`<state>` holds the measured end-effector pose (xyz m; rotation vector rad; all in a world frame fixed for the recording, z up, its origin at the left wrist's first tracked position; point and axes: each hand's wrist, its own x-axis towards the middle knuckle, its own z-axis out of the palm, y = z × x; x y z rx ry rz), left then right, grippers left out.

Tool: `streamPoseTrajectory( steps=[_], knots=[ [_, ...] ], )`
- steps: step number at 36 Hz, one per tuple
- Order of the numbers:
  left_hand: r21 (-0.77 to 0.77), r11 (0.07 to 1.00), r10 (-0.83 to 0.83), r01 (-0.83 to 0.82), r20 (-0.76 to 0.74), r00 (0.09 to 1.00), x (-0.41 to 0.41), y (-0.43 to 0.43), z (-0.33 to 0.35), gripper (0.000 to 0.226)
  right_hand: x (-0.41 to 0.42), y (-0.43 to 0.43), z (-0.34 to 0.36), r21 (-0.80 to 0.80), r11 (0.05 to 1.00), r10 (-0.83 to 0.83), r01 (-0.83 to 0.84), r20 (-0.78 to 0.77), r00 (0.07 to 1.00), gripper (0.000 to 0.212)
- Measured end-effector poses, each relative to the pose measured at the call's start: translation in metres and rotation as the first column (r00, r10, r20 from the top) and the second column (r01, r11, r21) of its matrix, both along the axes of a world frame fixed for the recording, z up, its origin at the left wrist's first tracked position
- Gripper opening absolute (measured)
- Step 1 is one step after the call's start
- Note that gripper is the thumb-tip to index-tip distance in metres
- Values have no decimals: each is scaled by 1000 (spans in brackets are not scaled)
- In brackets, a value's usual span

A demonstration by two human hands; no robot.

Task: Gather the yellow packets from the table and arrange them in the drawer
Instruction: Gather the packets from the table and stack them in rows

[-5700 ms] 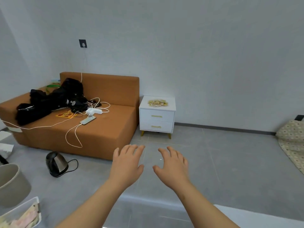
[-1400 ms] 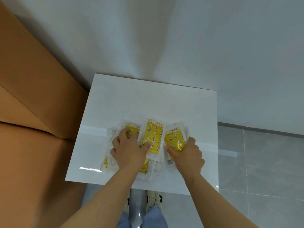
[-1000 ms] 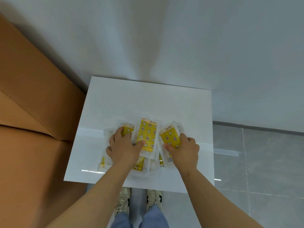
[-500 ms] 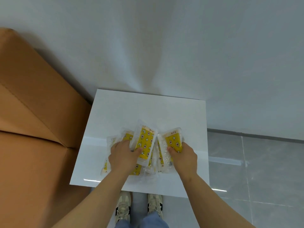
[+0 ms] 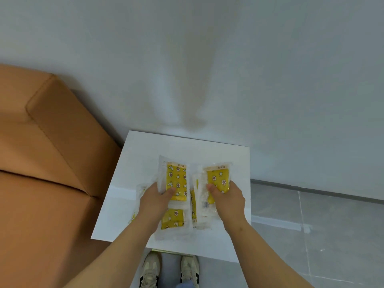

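Note:
Several yellow packets in clear wrappers lie bunched on the white table top (image 5: 141, 154). My left hand (image 5: 154, 201) grips one group, thumb on top of a yellow packet with a star and moon print (image 5: 176, 181). My right hand (image 5: 227, 199) grips a second bunch, thumb pressed on another yellow packet (image 5: 218, 178). More packets lie under and between my hands, one showing below my left thumb (image 5: 172, 219). The drawer fronts are hidden under the table top.
An orange sofa arm (image 5: 52, 142) stands right against the table's left side. A grey wall (image 5: 207, 69) rises just behind the table. Grey floor tiles (image 5: 311, 235) spread to the right. My shoes (image 5: 170, 271) stand at the table's front edge.
Both hands have drawn the spread packets together into two bunches and closed their thumbs over them. The view has tilted so the table sits lower in the frame.

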<state>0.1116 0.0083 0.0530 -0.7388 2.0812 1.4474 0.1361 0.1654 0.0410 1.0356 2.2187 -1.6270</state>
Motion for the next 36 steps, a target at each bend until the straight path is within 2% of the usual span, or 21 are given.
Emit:
streamPoseTrajectory(
  steps=[5,13,19,25,30,36],
  knots=[
    [59,997,61,-58,-45,997,-7,2,38,6,-8,0,39,-80,996,-57,49,-94,994,8],
    [158,984,109,-88,-132,985,-18,3,105,6,-14,-1,106,-259,957,-173,128,-160,972,7],
    [261,965,44,22,-246,968,-26,15,164,16,-14,5,167,-305,939,-244,160,-260,934,13],
    [363,921,12,139,-385,923,-20,31,223,7,5,13,226,-398,890,-372,222,-352,859,14],
    [404,868,-74,288,-469,880,0,34,264,7,41,6,269,-412,869,-450,275,-426,785,10],
    [422,781,-183,461,-551,814,44,23,298,9,103,-20,302,-406,817,-573,411,-482,663,10]
  ],
)
